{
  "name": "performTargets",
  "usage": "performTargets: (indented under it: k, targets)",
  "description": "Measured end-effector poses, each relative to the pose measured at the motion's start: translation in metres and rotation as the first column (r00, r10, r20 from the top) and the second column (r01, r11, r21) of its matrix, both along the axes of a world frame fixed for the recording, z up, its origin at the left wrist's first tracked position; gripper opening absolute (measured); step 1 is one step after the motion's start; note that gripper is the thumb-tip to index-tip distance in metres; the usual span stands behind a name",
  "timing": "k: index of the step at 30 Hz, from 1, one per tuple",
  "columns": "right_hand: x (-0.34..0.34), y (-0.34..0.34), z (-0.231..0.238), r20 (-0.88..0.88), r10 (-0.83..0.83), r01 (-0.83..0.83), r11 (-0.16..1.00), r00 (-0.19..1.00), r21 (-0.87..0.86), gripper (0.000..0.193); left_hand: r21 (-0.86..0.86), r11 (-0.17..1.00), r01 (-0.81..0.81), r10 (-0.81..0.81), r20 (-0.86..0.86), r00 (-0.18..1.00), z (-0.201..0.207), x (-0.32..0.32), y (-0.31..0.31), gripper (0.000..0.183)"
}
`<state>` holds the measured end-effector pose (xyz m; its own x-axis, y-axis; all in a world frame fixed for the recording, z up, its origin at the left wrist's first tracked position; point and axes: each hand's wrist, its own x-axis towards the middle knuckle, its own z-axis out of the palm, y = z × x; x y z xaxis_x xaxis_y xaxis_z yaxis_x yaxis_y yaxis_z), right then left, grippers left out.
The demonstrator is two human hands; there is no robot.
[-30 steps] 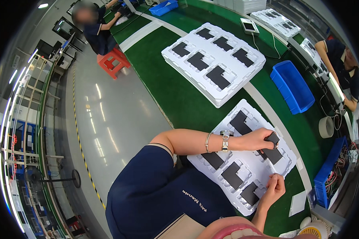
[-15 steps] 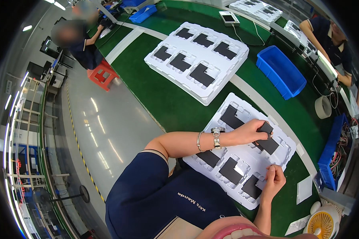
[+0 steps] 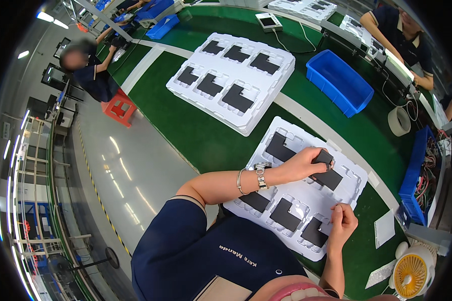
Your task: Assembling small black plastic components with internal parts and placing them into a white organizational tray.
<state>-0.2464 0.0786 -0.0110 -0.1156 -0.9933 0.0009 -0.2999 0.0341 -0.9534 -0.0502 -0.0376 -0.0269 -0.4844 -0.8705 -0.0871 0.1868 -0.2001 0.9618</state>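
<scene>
A white moulded tray lies on the green belt in front of me, holding several flat black L-shaped parts. My left hand, with a bracelet and a watch at the wrist, reaches across the tray and grips a black part near the far middle pocket. My right hand hovers over the tray's near right edge with fingers pinched together; what it holds, if anything, is too small to tell. Another black part sits in a near pocket.
A second white tray with several black parts lies farther up the green belt. A blue bin stands beyond. A tape roll, a yellow fan and papers sit to the right. Other people work at the left and far right.
The view has swung, so both trays sit more central now. My left hand stays on the black part in the tray, and my right hand has stayed near the tray's near edge.
</scene>
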Motion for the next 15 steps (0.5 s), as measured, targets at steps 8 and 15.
performTargets:
  k: [8,15]
  targets:
    - [-0.004,-0.009,-0.010,0.038,-0.044,0.044,0.999,0.998,-0.004,0.018,0.027,0.997,0.073,-0.074,0.047,0.996,0.002,0.001,-0.004,0.013]
    - [-0.007,-0.008,-0.009,0.066,-0.047,0.045,0.999,0.997,0.029,0.019,-0.037,0.999,0.001,-0.001,-0.011,1.000,0.001,-0.004,0.000,0.010]
